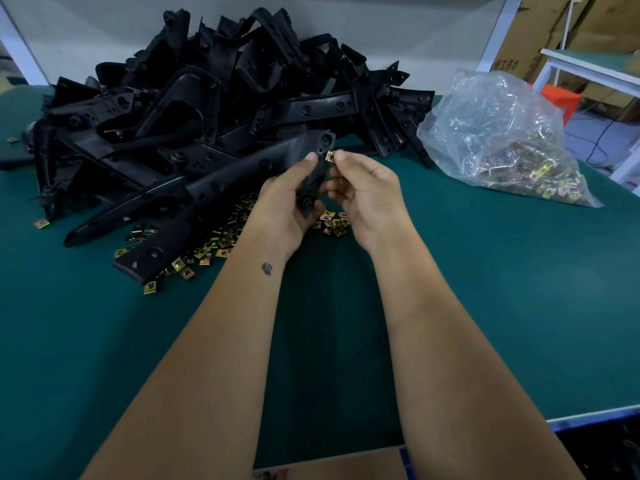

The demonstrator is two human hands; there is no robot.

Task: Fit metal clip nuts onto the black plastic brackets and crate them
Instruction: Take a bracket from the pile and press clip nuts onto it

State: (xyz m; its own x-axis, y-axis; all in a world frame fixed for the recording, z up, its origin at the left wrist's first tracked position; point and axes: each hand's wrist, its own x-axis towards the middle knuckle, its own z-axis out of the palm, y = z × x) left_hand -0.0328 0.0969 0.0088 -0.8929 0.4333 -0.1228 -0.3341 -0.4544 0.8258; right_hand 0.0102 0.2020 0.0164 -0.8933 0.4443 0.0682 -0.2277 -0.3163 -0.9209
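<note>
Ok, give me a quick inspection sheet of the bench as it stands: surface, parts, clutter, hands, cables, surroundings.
Surface: green mat covers the bench.
Job's things: big pile of black brackets at the back left; loose clip nuts scattered in front of it; clear bag of clip nuts at the right.
Clutter: stray clip nut far left.
Hands: left hand grips a bracket; right hand pinches a single clip nut at the bracket's upper end.
Cables: dark cable on the floor, far right.
Surroundings: cardboard boxes, white table, blue crate edge at lower right.
</note>
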